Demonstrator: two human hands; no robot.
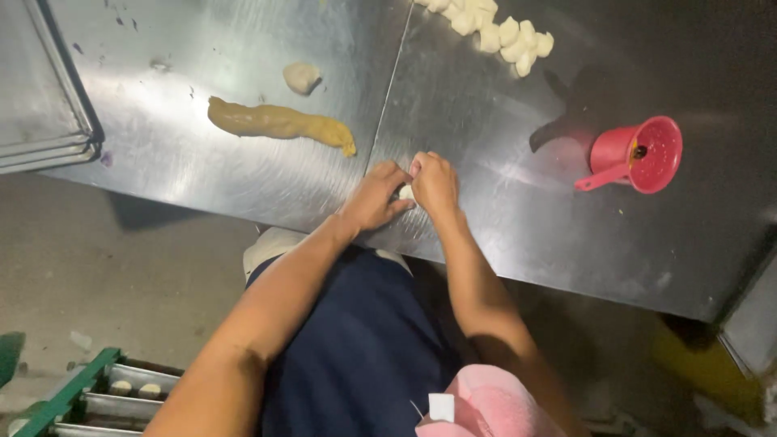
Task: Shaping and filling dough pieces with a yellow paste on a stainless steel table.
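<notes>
At the near edge of the shiny steel worktable (243, 154), two bare hands meet over one small pale lump of dough (405, 193). The left hand (378, 197) and the right hand (434, 183) are pressed close together, fingers curled inward, pinching the lump between their fingertips; only a sliver of it shows between them, just above the table's surface.

One long roll of yellowish-brown filling paste (275, 122) lies on the table to the far left of the hands, its right end tapering toward them but well apart. One rounded pale dough ball (301, 77) sits just beyond that roll, near it but not touching. At the far edge, right of centre, a heap of small white cut dough pieces (494, 28) runs out of view — roughly a dozen show, though the pile is too crowded to count exactly.

One red plastic cup with a straight handle (639, 152) stands to the right of the hands, well apart, tilted so its mouth faces the camera; something small and dark sits inside it, too small to identify.

On the far left a stack of flat metal trays (36, 105) rests at the table's corner; what they hold cannot be seen. Down at the near left, below the table, a green-framed rack (69, 395) carries a metal tray (133, 380) with two small pale rounds (136, 389) visible in it.
</notes>
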